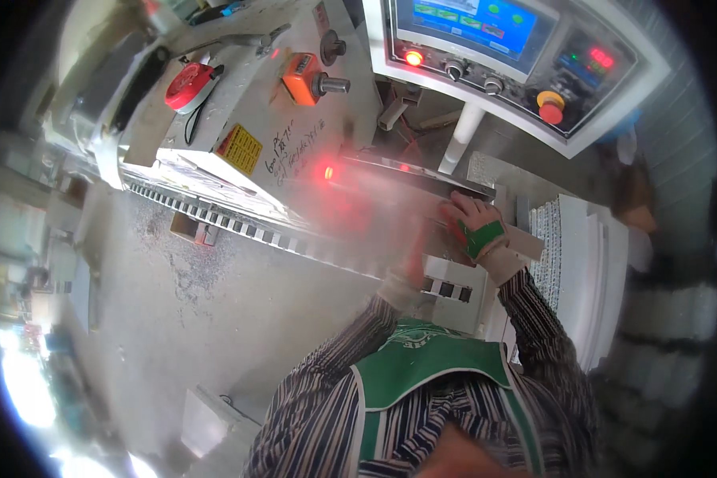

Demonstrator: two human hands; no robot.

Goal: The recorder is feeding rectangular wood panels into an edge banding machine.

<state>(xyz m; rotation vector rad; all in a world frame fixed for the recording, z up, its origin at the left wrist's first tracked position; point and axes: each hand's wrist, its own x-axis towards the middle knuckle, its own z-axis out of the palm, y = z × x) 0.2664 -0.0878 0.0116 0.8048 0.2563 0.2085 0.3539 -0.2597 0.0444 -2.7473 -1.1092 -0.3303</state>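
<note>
My right hand (pixel 476 225), in a pale glove with a green patch, lies over a flat brownish board (pixel 526 243) at the side of the machine. Its fingers look spread on the board's surface. To its left is my left hand (pixel 413 261), smeared by motion and haze, close to the same board; its fingers cannot be made out. Just beyond both hands runs a long dark slot with a metal edge (pixel 422 177). A glowing red light (pixel 328 172) shows through the haze on the left.
A grey machine housing (pixel 295 135) carries an orange dial counter (pixel 301 80) and a red-and-white round tape measure (pixel 191 88). A control panel (pixel 526 80) with screen and red stop button (pixel 550 110) stands ahead. White stacked panels (pixel 581 271) are right. A toothed conveyor rail (pixel 239 225) runs left.
</note>
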